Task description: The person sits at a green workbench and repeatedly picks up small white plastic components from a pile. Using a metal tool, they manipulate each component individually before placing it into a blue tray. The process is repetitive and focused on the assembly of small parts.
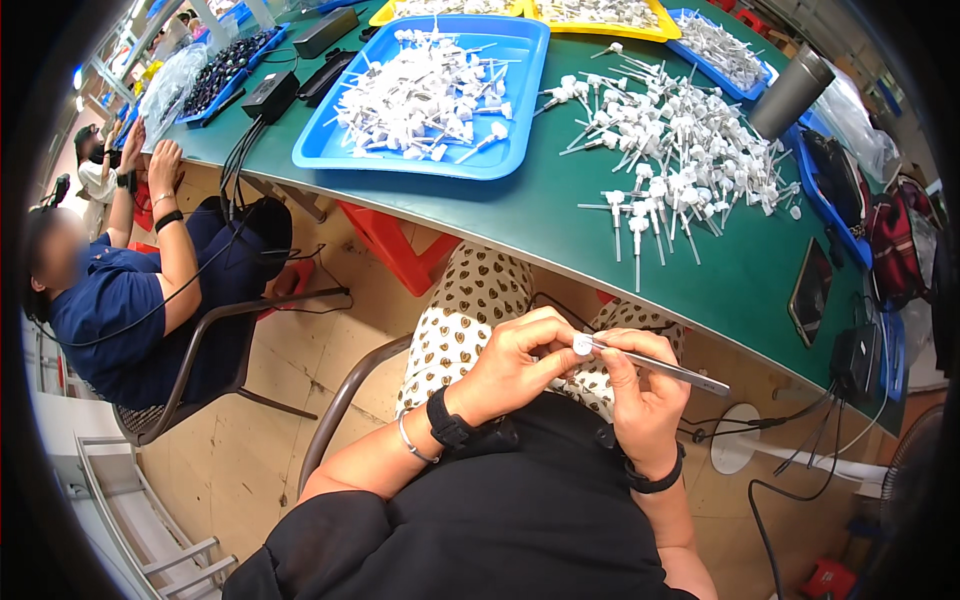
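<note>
Tweezers (680, 372) gripped in right hand (645, 398), pinching 1 white plastic fitting (582, 344) in left hand (515, 365), probably handling light, stiff and slippery, preferably taking hold by its rounded edge.

Green table (565, 230): near edge runs slantwise just ahead of the fingertips, left hand (515, 365) and right hand (645, 400) both on the lap side. Gap between the hands filled by white piece (583, 344) and tweezers (675, 373); tweezers' end juts out past right fingers. Ahead-left of fingers: blue tray (400, 170), raised rim. Ahead-right: loose pile of white parts (690, 150), nearest stems close to the edge. Bare green lane between tray and pile. Farther right, more bare green, then phone (811, 292). Left of left fingers, chair arm (338, 397).
</note>
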A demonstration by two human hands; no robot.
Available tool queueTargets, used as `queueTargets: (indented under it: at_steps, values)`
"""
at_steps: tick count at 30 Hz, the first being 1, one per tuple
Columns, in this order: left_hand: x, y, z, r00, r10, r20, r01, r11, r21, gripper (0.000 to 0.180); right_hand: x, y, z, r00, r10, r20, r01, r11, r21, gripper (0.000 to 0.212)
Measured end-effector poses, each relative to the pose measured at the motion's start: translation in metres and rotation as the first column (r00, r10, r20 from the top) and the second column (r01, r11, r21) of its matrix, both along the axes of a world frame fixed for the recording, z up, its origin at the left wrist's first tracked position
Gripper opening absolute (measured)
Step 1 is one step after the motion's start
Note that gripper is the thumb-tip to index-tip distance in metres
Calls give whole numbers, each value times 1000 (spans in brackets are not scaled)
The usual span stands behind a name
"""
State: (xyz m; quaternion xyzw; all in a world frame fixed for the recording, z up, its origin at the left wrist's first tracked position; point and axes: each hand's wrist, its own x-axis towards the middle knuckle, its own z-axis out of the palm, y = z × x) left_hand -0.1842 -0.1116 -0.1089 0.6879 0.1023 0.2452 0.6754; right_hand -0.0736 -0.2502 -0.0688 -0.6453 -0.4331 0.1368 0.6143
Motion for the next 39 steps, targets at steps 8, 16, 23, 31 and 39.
queueTargets:
  at_steps: [8, 16, 23, 31, 39]
  values:
    - [-1, 2, 2, 1000, -24, -9, 24, 1000, 5, 9, 1, 0, -3, 999, -26, 30, 26, 1000, 1, 8]
    - [0, 2, -3, 999, 53, 0, -52, 980, 194, 10, 1, -1, -4, 999, -41, 17, 42, 998, -51, 9]
    - [1, 3, -3, 997, 68, 28, -73, 959, 275, 10, 0, 1, -7, 998, -63, 0, 63, 998, -15, 9]
    - [1, 2, -3, 997, 71, 27, -76, 956, 285, 10, 1, 0, -6, 998, -56, 1, 56, 997, -56, 8]
    - [0, 0, -3, 998, 62, 10, -62, 972, 227, 9, -2, 5, -5, 993, -101, -66, 104, 993, 47, 6]
